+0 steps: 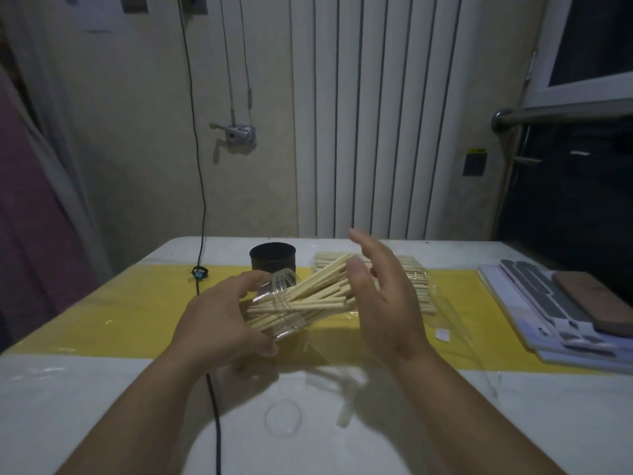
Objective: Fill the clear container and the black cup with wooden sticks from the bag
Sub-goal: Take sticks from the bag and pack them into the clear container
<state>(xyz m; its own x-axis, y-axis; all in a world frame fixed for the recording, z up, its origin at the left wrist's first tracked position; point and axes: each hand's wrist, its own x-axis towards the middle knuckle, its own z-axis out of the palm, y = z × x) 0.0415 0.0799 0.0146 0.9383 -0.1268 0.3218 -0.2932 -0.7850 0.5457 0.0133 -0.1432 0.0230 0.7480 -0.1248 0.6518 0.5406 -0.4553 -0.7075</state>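
Wall [137,159]: cream, with a metal fitting [240,133] and a hanging black cable [196,132].
Radiator [370,114]: white vertical ribs, behind the counter [85,406].
Window [596,39]: upper right, dark glass, white frame.
Counter: white, crossed by a yellow band [137,303].
Light: dim.

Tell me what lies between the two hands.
In the head view: the tilted container, held by the left hand, with sticks jutting from its mouth toward the open right hand.
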